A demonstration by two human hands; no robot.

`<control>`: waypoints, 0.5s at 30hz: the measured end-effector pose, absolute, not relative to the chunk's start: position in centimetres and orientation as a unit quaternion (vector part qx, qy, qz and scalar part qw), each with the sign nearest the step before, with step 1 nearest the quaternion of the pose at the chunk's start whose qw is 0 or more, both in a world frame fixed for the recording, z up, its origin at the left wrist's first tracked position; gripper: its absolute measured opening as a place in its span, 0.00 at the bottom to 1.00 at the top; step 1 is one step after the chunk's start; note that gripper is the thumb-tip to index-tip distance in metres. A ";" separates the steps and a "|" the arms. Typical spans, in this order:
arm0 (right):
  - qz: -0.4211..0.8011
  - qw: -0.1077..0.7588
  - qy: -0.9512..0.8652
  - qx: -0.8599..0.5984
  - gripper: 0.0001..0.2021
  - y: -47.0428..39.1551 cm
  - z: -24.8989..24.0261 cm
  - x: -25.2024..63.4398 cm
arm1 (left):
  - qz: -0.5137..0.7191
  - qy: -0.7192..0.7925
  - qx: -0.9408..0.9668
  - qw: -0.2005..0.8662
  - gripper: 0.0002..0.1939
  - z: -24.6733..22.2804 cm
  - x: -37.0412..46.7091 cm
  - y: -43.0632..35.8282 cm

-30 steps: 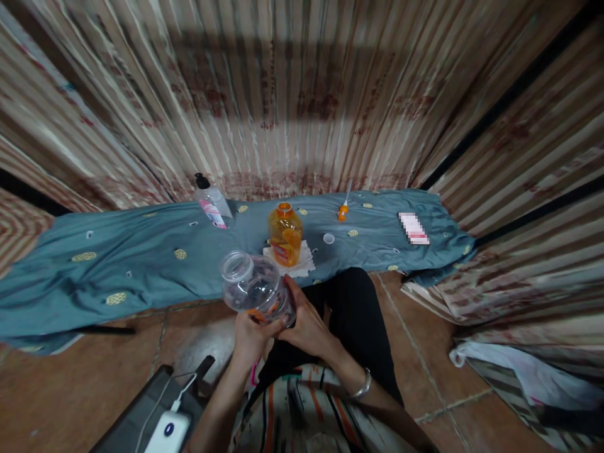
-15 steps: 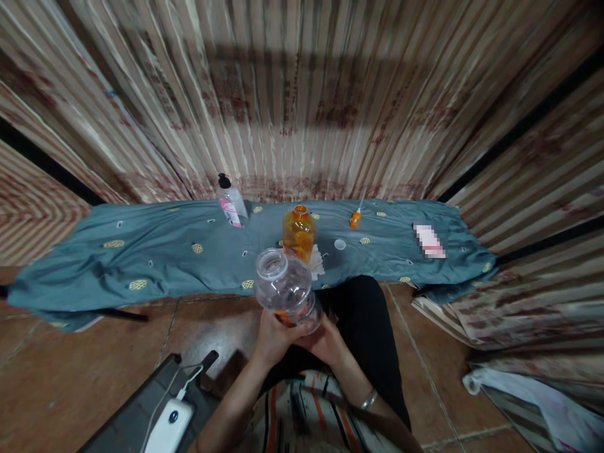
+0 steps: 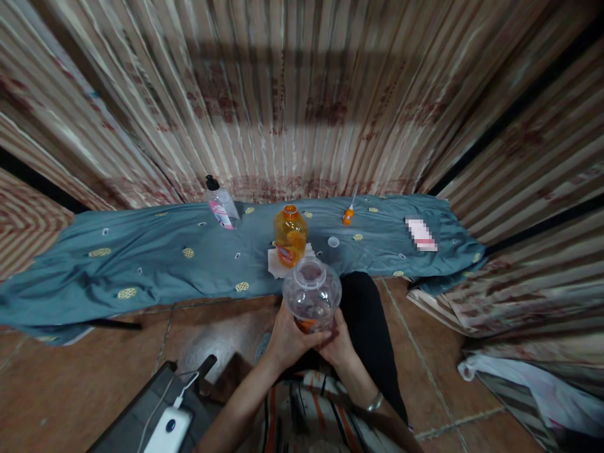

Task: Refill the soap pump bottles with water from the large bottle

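I hold an empty clear plastic bottle (image 3: pixel 311 293) upright in front of me, its open mouth facing up. My left hand (image 3: pixel 286 340) wraps its base from the left and my right hand (image 3: pixel 340 345) grips it from the right. Just beyond it an orange bottle (image 3: pixel 289 236) full of juice stands open on a white tissue (image 3: pixel 274 261) on the blue cloth (image 3: pixel 155 264). A small white cap (image 3: pixel 333 241) lies to the right of the orange bottle.
A clear pump bottle (image 3: pixel 219 204) stands at the cloth's back left, and an orange-handled tool (image 3: pixel 348 212) lies at the back. A white power bank (image 3: pixel 168 430) with a cable rests on a dark bag at my lower left. Striped curtains surround the spot; a plastic bag (image 3: pixel 528 384) lies right.
The clear bottle has swung from tilted left to upright and moved right, toward the middle in front of me. Both hands kept hold of its base.
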State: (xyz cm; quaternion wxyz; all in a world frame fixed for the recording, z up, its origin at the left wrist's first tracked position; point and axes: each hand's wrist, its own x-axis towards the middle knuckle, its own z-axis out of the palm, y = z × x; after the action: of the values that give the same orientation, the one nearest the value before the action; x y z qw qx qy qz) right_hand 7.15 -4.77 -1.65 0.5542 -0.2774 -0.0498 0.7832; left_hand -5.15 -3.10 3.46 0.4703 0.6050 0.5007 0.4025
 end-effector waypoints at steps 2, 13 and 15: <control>0.778 0.561 -0.041 -0.278 0.20 -5.0 -1.5 7.2 | 0.406 0.493 0.610 0.469 0.41 3.6 -5.1 -3.1; 0.812 0.525 -0.011 -0.257 0.30 -5.1 1.0 9.8 | 0.559 0.459 0.528 0.446 0.56 1.5 -9.7 3.4; 0.804 0.535 -0.005 -0.257 0.30 -5.2 1.7 10.3 | 0.551 0.474 0.533 0.433 0.61 1.3 -10.3 6.6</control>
State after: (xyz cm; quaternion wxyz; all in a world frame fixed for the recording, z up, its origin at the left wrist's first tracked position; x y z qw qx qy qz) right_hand 10.30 -5.20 1.68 0.5353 -0.2574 -0.0050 0.8045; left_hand -10.28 6.58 1.33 0.4333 0.5334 0.4737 0.5509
